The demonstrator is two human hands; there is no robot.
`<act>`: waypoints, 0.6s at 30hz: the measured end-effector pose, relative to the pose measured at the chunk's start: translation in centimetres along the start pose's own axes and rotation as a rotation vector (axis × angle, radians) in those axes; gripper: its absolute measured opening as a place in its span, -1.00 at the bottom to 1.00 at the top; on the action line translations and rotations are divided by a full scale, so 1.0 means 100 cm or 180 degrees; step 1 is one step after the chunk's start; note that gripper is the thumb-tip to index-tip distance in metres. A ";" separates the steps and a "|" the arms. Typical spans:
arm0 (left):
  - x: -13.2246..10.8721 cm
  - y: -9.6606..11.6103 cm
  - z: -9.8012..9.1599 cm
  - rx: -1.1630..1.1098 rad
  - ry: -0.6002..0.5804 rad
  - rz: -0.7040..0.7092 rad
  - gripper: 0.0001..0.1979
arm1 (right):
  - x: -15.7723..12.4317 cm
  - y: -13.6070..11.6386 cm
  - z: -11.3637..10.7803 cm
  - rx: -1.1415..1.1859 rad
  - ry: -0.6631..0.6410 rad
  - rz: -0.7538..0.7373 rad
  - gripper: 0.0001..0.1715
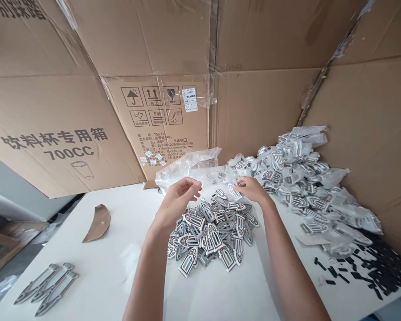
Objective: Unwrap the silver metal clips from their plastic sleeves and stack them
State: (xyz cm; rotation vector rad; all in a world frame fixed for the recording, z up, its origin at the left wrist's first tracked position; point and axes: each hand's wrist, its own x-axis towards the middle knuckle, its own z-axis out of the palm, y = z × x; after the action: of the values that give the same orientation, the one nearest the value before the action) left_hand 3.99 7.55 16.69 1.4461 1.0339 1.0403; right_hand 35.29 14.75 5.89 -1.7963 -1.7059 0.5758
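A heap of pointed, arch-shaped metal fittings [214, 238] with brown scroll patterns lies on the white table between my forearms. My right hand [254, 189] pinches one such arched fitting [234, 191] just above the heap's far right edge. Left of it, my left hand [182, 194] is raised over the far left side of the heap. Its fingers are curled in toward the thumb, and whatever may be between them is hidden or too small to name. A clear plastic bag [187, 166] lies crumpled behind my left hand.
Plastic-wrapped fittings [287, 174] are piled at the right, with black strips [377, 267] scattered nearer. Three grey metal frames [48, 287] and a brown scrap [98, 223] lie at the left. Tall cardboard boxes [260, 102] wall in the back of the table [116, 272].
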 end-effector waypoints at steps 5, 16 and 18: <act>0.001 -0.001 0.003 0.0141 -0.0201 -0.0050 -0.62 | 0.003 0.005 0.006 0.0026 0.0036 -0.0023 -0.83; 0.001 -0.001 0.004 0.0320 -0.0285 0.0054 -0.63 | 0.002 -0.003 0.003 0.0091 0.0177 -0.0261 -0.74; 0.001 -0.001 0.004 0.0342 -0.0297 0.0068 -0.64 | 0.000 -0.006 0.002 0.0067 0.0193 -0.0279 -0.71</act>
State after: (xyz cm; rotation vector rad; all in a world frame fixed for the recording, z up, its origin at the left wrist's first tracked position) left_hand 4.42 7.51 16.54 1.5809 1.0220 0.9354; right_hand 34.70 14.77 6.16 -1.6979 -1.7217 0.4953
